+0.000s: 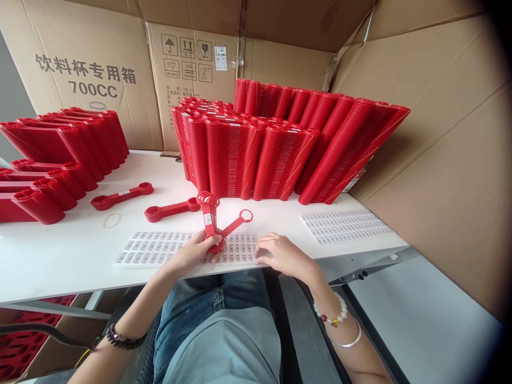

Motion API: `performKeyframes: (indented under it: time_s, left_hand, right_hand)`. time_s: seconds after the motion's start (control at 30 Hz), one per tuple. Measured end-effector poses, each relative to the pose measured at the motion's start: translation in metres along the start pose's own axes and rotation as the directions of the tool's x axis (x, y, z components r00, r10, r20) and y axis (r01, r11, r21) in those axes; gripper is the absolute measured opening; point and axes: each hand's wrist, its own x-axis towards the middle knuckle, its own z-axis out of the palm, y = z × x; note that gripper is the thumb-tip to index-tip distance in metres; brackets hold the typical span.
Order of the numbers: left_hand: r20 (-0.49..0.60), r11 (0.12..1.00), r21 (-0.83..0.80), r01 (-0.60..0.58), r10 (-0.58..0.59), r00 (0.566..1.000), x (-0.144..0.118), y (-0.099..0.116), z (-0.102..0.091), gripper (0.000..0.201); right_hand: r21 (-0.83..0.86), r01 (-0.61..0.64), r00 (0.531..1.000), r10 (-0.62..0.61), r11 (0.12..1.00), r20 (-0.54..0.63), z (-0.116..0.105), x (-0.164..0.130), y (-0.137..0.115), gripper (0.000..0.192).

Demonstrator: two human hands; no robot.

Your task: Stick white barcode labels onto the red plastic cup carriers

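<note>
My left hand (199, 249) grips a few red plastic carriers (210, 216) by their lower ends; they fan upward, ring ends up, and the front one bears a small white label. My right hand (278, 253) rests with its fingertips on a sheet of small printed labels (160, 248) lying at the table's near edge. It holds nothing that I can see.
Two single red carriers (121, 196) (172, 209) and a rubber band (111, 220) lie on the white table (60, 256). Tall stacks of red carriers (280, 149) stand behind, more stacks (52, 160) at left. A second label sheet (346, 225) lies right. Cardboard boxes (92, 69) wall the back and right.
</note>
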Motion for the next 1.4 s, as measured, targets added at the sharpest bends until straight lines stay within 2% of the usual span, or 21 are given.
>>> performKeyframes:
  time_s: [0.6, 0.73, 0.83, 0.93, 1.0, 1.07, 1.13, 1.2, 1.27, 1.4]
  left_hand:
    - [0.005, 0.999, -0.033, 0.002, -0.002, 1.000, -0.002, 0.001, 0.000, 0.023]
    - [-0.002, 1.000, 0.001, -0.009, 0.009, 1.000, -0.001, 0.003, 0.001, 0.024]
    - [-0.003, 0.999, 0.035, -0.008, 0.009, 1.000, -0.002, 0.006, 0.002, 0.027]
    - [-0.002, 0.999, 0.043, -0.006, 0.006, 1.000, -0.003, 0.009, 0.003, 0.027]
    - [-0.006, 0.999, 0.037, -0.010, 0.010, 1.000, -0.002, 0.009, 0.003, 0.027]
    - [-0.016, 0.999, 0.030, -0.022, 0.023, 1.000, -0.003, 0.010, 0.003, 0.026]
    - [-0.015, 0.998, 0.009, -0.060, 0.061, 0.998, -0.005, 0.012, 0.004, 0.025]
    - [-0.005, 0.993, -0.023, -0.111, 0.111, 0.994, -0.010, 0.015, 0.006, 0.022]
    - [0.016, 0.987, -0.064, -0.146, 0.147, 0.989, -0.017, 0.020, 0.010, 0.019]
    - [0.075, 0.983, -0.147, -0.113, 0.125, 0.989, -0.034, 0.030, 0.028, 0.019]
  right_hand:
    - [-0.017, 0.004, 0.999, -0.004, 1.000, -0.043, 0.001, 0.000, 0.000, 0.015]
    - [-0.019, -0.002, 0.994, -0.001, 1.000, -0.112, 0.001, -0.001, 0.001, 0.017]
    - [-0.013, -0.009, 0.972, 0.005, 1.000, -0.234, -0.003, -0.002, 0.002, 0.016]
    - [-0.011, -0.044, 0.912, 0.035, 0.999, -0.409, -0.007, -0.005, 0.003, 0.014]
    - [-0.007, -0.020, 0.840, 0.013, 1.000, -0.542, -0.009, -0.007, 0.003, 0.014]
    - [-0.041, 0.068, 0.747, -0.079, 0.997, -0.660, -0.009, -0.009, 0.001, 0.014]
    - [-0.149, 0.176, 0.647, -0.229, 0.973, -0.728, -0.008, -0.011, -0.003, 0.012]
    - [-0.295, 0.252, 0.563, -0.388, 0.921, -0.730, -0.005, -0.013, -0.009, 0.012]
    - [-0.427, 0.293, 0.498, -0.517, 0.856, -0.696, -0.001, -0.016, -0.016, 0.017]
    - [-0.591, 0.271, 0.450, -0.642, 0.760, -0.620, 0.009, -0.021, -0.027, 0.032]
